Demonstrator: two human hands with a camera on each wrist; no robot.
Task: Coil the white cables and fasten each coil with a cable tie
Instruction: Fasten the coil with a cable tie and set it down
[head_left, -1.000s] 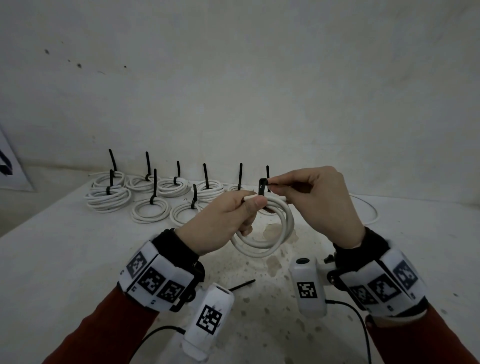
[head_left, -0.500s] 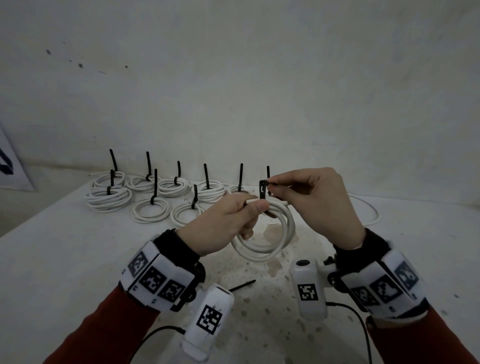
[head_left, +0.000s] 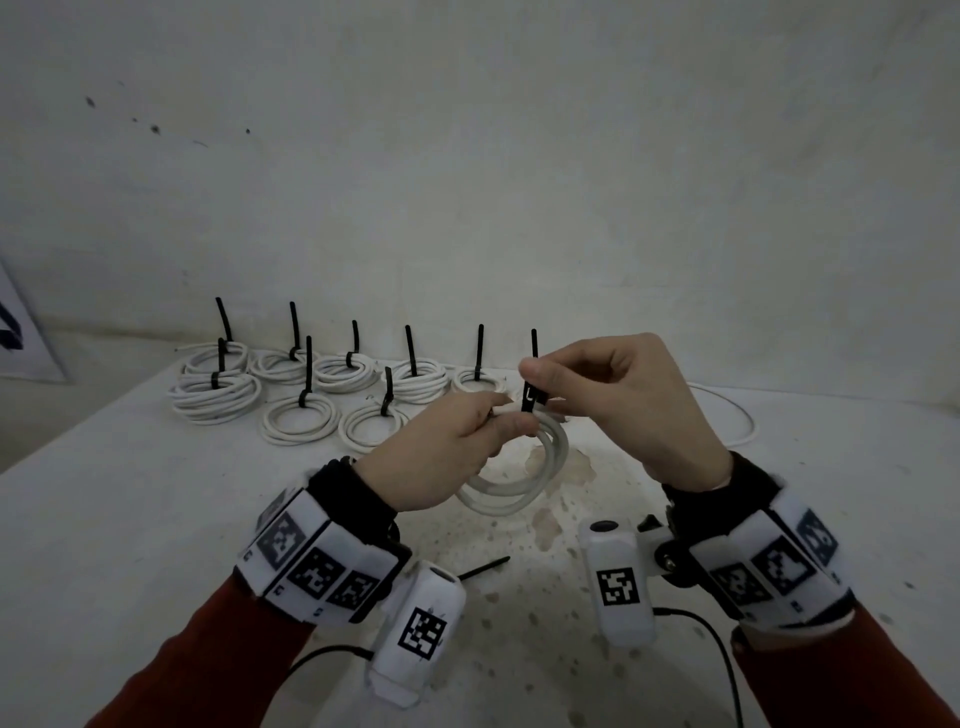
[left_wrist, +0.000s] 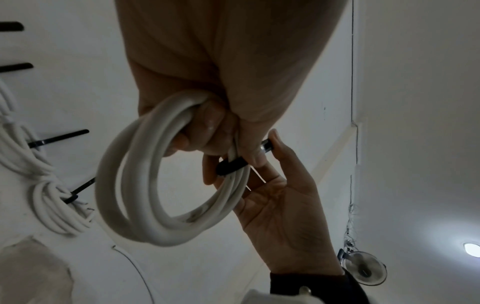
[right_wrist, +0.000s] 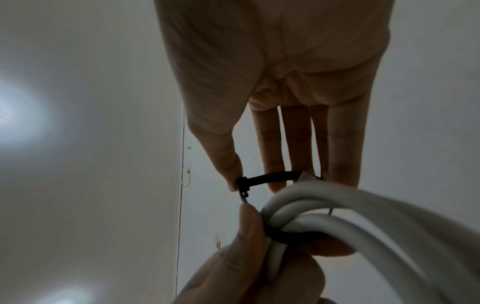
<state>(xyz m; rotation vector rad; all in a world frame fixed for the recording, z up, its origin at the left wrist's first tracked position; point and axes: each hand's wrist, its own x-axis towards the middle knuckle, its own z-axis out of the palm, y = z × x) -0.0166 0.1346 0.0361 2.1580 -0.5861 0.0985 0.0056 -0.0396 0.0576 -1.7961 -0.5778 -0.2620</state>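
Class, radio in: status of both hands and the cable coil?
Left hand grips white coil. Right hand pinches black cable tie looped round it. Tie not yet cinched. Nothing obstructing.

We are lifting our right hand slightly, so the head of the thin black plastic cable tie now stands a little higher above the coiled white round cable, while our left hand is shifting its thumb a touch lower on the coil.
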